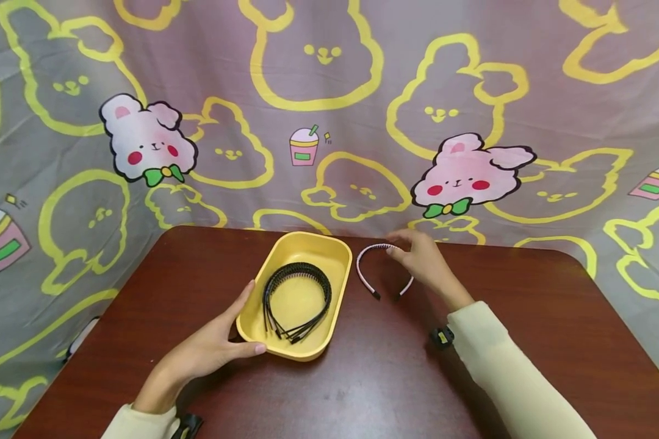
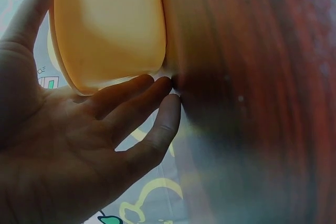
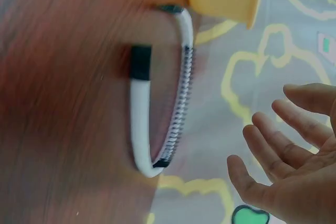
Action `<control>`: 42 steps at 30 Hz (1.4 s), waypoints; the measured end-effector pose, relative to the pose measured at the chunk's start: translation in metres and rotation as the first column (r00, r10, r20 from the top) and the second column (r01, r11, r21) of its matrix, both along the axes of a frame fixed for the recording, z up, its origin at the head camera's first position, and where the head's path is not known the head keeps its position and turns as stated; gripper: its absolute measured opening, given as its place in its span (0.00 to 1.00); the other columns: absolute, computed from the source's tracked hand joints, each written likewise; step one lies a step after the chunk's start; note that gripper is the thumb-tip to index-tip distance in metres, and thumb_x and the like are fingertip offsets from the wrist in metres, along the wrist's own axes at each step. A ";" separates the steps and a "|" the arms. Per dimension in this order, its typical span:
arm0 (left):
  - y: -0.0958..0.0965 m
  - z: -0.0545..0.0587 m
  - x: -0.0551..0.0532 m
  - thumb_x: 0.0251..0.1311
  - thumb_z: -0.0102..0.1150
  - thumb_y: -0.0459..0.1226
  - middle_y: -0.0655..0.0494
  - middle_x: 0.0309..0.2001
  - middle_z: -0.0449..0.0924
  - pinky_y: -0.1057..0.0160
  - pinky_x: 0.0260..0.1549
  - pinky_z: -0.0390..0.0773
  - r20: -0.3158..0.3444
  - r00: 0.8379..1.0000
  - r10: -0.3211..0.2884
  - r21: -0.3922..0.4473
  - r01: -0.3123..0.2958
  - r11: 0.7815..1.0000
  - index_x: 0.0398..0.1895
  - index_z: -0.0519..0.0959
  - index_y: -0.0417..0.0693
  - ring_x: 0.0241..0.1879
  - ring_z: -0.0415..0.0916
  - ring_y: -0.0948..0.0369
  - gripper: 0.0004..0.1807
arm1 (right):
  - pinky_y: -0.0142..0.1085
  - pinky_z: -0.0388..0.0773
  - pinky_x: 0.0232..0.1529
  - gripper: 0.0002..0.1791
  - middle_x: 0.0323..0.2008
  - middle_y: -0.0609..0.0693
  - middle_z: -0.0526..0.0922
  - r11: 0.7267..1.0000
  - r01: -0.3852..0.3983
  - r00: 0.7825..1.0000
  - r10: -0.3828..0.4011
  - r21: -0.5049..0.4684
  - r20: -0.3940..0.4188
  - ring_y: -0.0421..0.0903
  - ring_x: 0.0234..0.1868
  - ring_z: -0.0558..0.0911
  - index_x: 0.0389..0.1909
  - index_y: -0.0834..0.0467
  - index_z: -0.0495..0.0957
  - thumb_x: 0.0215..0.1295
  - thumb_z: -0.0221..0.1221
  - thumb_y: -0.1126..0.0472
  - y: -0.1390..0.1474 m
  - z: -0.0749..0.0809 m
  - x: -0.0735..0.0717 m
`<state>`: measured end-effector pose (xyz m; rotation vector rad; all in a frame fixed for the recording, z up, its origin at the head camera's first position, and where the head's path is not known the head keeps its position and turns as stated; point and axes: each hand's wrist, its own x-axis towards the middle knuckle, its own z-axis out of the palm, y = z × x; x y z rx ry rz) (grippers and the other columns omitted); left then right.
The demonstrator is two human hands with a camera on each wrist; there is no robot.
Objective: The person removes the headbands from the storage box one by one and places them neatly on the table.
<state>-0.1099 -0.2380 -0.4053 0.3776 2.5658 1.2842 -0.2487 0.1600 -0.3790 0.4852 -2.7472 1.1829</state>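
Note:
In the head view a yellow plastic box (image 1: 315,247) stands on the table with several black headbands (image 1: 302,268) lying together inside it. My left hand (image 1: 211,344) holds the box at its near left corner, thumb along the front and fingers along the side. In the left wrist view its fingers touch the box wall (image 2: 110,30). To the right of the box a white headband (image 1: 359,268) with black tips lies on the table. Over its far right part is my right hand (image 1: 420,259); in the right wrist view the loosely spread fingers are apart from the headband (image 3: 140,114).
A dark red-brown wooden table (image 1: 406,378) carries everything. A grey-pink curtain (image 1: 357,128) with yellow rabbit outlines hangs behind the table's far edge and along its sides. A black strap device (image 1: 442,336) sits at the right wrist.

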 end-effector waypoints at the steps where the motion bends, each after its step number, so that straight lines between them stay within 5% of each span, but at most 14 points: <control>1: 0.000 0.000 0.000 0.59 0.75 0.53 0.43 0.86 0.42 0.32 0.75 0.49 0.006 1.000 0.003 0.001 -0.003 1.000 0.87 0.38 0.60 0.82 0.44 0.39 0.65 | 0.60 0.73 0.64 0.17 0.54 0.67 0.86 1.000 -0.005 1.000 0.005 -0.009 -0.008 0.64 0.61 0.81 0.56 0.70 0.83 0.69 0.64 0.69 -0.002 0.001 0.003; 14: 0.000 -0.001 0.001 0.59 0.76 0.52 0.45 0.86 0.41 0.32 0.76 0.48 0.023 1.000 0.011 0.018 -0.012 1.000 0.87 0.37 0.63 0.82 0.43 0.40 0.65 | 0.58 0.78 0.59 0.17 0.50 0.64 0.87 0.993 -0.095 0.988 0.086 -0.067 -0.126 0.62 0.53 0.86 0.53 0.69 0.84 0.63 0.68 0.72 -0.033 0.012 0.026; 28: 0.000 -0.002 0.001 0.59 0.76 0.53 0.43 0.86 0.42 0.32 0.76 0.48 0.026 1.000 0.015 0.008 -0.015 1.000 0.87 0.37 0.64 0.82 0.43 0.40 0.65 | 0.47 0.80 0.49 0.18 0.49 0.60 0.89 0.981 -0.171 0.980 0.160 -0.092 -0.119 0.57 0.48 0.87 0.53 0.66 0.85 0.62 0.69 0.69 -0.072 0.014 0.037; 42: -0.001 -0.005 0.000 0.59 0.76 0.52 0.46 0.86 0.41 0.32 0.76 0.47 0.031 0.999 0.009 0.031 -0.010 0.999 0.87 0.38 0.62 0.82 0.42 0.42 0.65 | 0.53 0.85 0.50 0.17 0.51 0.62 0.87 0.969 -0.231 0.972 0.226 -0.088 -0.071 0.57 0.48 0.87 0.52 0.67 0.85 0.62 0.70 0.70 -0.107 0.002 0.032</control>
